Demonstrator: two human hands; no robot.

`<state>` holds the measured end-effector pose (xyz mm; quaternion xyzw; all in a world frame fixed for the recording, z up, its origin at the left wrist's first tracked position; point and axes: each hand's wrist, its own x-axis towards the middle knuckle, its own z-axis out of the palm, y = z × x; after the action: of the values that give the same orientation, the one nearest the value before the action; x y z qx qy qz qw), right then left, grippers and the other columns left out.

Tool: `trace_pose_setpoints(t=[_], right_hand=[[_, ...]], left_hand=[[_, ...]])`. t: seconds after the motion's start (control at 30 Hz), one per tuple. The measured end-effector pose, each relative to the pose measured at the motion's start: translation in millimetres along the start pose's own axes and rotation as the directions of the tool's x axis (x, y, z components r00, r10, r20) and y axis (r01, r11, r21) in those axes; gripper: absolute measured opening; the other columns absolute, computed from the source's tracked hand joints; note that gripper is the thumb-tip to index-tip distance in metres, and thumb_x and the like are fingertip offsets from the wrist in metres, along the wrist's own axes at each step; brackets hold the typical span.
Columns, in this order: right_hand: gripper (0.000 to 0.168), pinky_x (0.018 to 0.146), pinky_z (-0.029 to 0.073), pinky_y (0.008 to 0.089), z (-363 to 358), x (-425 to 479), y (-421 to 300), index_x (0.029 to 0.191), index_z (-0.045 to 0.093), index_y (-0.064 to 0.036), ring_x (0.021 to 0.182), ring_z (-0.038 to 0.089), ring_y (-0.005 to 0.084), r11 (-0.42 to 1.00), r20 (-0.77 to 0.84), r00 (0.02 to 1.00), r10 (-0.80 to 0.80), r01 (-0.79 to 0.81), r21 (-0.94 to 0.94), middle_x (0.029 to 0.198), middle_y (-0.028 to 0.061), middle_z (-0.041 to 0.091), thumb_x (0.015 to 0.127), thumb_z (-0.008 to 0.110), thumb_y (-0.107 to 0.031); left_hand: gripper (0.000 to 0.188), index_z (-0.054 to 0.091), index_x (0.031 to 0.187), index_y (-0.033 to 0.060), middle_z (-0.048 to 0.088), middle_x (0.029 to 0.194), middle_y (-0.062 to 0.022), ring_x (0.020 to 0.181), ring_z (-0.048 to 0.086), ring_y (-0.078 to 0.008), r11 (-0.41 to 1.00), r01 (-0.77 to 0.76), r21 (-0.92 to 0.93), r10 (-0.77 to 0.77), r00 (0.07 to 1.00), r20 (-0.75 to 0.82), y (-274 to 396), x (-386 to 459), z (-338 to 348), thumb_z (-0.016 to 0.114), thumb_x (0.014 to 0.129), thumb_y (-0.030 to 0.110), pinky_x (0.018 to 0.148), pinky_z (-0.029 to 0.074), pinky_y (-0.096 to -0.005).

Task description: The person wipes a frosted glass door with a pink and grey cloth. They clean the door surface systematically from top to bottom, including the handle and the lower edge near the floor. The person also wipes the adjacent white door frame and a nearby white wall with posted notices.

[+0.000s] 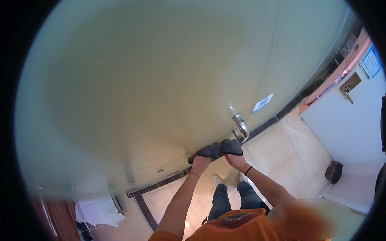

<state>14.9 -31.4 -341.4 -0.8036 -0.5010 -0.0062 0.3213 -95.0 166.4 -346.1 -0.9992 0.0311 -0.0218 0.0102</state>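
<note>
A dark grey cloth (230, 147) lies bunched along the lower part of a large frosted glass panel (156, 90). My left hand (201, 164) holds its left portion, and my right hand (235, 160) holds the right portion, close to a curved chrome handle (242, 128) on the glass. The cloth covers the fingers of both hands, and I cannot tell whether it is one piece or two. A small white sticker (263, 103) with a printed code is stuck on the panel, to the right of the handle.
A dark strip (265, 126) edges the beige tiled floor (280, 150) below the glass. On the right stands a white door (331, 117) with a brass lever handle (349, 90). A dark round bin (333, 172) is near it. White bedding (98, 208) shows at lower left, beside a brown curtain (61, 217).
</note>
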Motion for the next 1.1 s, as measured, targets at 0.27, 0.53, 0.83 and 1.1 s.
trace_pose_setpoints(t=[0.27, 0.53, 0.83, 1.1], right_hand=[[0.033, 0.090, 0.042, 0.0495, -93.5, 10.2, -25.0, 0.104, 0.064, -0.007, 0.101, 0.055, 0.0396, 0.999, -0.522, 0.853, 0.009, -0.030, -0.033, 0.108, 0.0176, 0.059, 0.071, 0.065, -0.008], [0.030, 0.086, 0.045, 0.0500, -117.5, 62.7, 24.2, 0.104, 0.059, 0.002, 0.097, 0.053, 0.0442, 0.984, -0.572, 0.821, -0.001, 0.103, 0.147, 0.113, 0.0263, 0.051, 0.075, 0.057, -0.003], [0.042, 0.096, 0.042, 0.0492, -181.9, 98.0, 23.6, 0.112, 0.055, 0.003, 0.112, 0.047, 0.0481, 0.996, -0.653, 0.756, -0.047, 0.083, 0.025, 0.125, 0.0307, 0.041, 0.071, 0.061, -0.002], [0.050, 0.106, 0.029, 0.0544, -449.0, 268.2, -20.1, 0.113, 0.058, 0.001, 0.128, 0.034, 0.0467, 0.936, -0.952, 0.113, -0.286, 0.246, -0.252, 0.139, 0.0265, 0.034, 0.068, 0.071, -0.015]], left_hand=[[0.013, 0.053, 0.084, 0.0107, 0.055, 0.072, -0.0095, 0.064, 0.056, -0.0294, 0.976, -0.050, -0.212, -0.054, 0.886, -0.460, 57.5, 109.7, -177.8, 0.060, 0.081, 0.021, 0.057, 0.045, -0.0418], [0.034, 0.060, 0.110, 0.0016, 0.061, 0.100, -0.0178, 0.089, 0.058, -0.0363, 0.990, -0.048, -0.131, -0.016, 0.893, -0.450, 70.9, 129.7, -121.2, 0.064, 0.079, 0.016, 0.073, 0.046, -0.0436], [0.039, 0.056, 0.114, -0.0056, 0.046, 0.130, -0.0293, 0.125, 0.037, -0.0471, 0.992, 0.104, -0.077, -0.129, 0.762, -0.634, 97.7, 129.8, -193.2, 0.057, 0.088, 0.023, 0.108, 0.022, -0.0558], [0.038, 0.060, 0.103, 0.0073, 0.057, 0.100, -0.0179, 0.101, 0.054, -0.0407, 0.816, 0.534, 0.222, 0.065, 0.297, -0.953, 103.1, 260.2, -440.7, 0.057, 0.087, 0.042, 0.094, 0.024, -0.0698]])
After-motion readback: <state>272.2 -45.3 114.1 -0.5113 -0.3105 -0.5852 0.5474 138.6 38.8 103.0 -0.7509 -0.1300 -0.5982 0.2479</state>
